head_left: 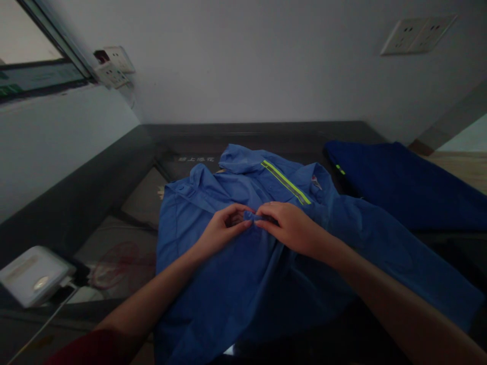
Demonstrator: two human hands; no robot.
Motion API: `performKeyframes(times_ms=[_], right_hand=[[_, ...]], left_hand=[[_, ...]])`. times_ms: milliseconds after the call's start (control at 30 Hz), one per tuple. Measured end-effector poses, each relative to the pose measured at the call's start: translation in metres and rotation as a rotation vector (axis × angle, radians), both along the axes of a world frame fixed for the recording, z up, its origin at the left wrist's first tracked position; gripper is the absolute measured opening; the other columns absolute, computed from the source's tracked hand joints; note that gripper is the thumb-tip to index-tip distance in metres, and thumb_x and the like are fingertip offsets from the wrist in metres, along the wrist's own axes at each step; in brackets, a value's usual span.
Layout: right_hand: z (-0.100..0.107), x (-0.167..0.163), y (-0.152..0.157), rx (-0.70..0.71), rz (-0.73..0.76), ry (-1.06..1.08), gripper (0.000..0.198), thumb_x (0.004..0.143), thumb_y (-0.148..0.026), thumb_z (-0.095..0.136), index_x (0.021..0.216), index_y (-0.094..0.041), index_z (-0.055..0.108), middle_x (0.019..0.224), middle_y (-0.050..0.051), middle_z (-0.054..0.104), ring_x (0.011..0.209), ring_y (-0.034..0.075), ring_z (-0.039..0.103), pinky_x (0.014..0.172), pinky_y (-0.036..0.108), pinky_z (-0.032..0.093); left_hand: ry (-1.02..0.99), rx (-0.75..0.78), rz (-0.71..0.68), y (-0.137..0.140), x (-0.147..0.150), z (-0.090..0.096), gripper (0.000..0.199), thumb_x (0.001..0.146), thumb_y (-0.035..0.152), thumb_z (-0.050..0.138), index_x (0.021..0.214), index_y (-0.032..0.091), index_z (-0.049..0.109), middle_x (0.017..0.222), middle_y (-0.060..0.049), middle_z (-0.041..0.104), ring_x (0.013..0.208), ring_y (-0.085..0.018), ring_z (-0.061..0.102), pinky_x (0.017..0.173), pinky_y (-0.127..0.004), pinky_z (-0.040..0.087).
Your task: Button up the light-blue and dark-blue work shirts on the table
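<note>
A blue work jacket (213,274) with a yellow-and-grey reflective strip (287,182) lies spread over the dark surface in front of me. Near its middle, my left hand (231,222) pinches a small fold of the cloth between thumb and fingers. Right beside it, my right hand (283,223) grips the same fold from the other side, so the fingertips of both hands nearly meet. Whether a button or fastener sits inside the fold is hidden by the fingers. One sleeve (403,258) stretches out toward the lower right.
A folded dark blue garment (403,187) rests at the right. A white device (36,276) with a cable stands at the left edge. Wall sockets (418,35) are on the back wall, others (114,66) near the left corner. The dark surface (243,131) ends against the wall.
</note>
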State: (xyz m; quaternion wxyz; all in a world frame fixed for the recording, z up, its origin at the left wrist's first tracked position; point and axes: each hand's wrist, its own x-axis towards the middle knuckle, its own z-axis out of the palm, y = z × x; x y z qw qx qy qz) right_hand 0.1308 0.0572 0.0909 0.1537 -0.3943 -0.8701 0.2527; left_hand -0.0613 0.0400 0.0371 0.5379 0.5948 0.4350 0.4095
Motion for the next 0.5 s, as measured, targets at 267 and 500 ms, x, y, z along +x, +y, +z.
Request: performKeyframes(times_ms=[267,500], right_hand=[[0.0068,0.0012,-0.0048,0.141,-0.135,-0.044,0.005,0.082,-0.019,0.067,0.082,-0.017,0.063,0.080,0.002,0.064,0.078,0.017,0.057,0.068,0.028,0.038],[0.0038,-0.0015,-0.0072,0.173,-0.096,-0.022,0.003,0.083,-0.017,0.066,0.084,-0.017,0.063,0.083,0.002,0.065,0.081,0.017,0.058,0.070,0.029,0.039]], left_hand=[[0.095,0.126,0.075,-0.0019,0.0009,0.0005,0.021,0.077,0.029,0.069,0.092,0.015,0.064,0.073,0.001,0.059,0.066,-0.011,0.053,0.062,-0.021,0.044],[0.119,0.286,0.083,-0.0015,-0.0009,-0.0035,0.014,0.077,0.022,0.069,0.088,0.017,0.063,0.087,-0.002,0.064,0.083,-0.015,0.060,0.078,-0.026,0.049]])
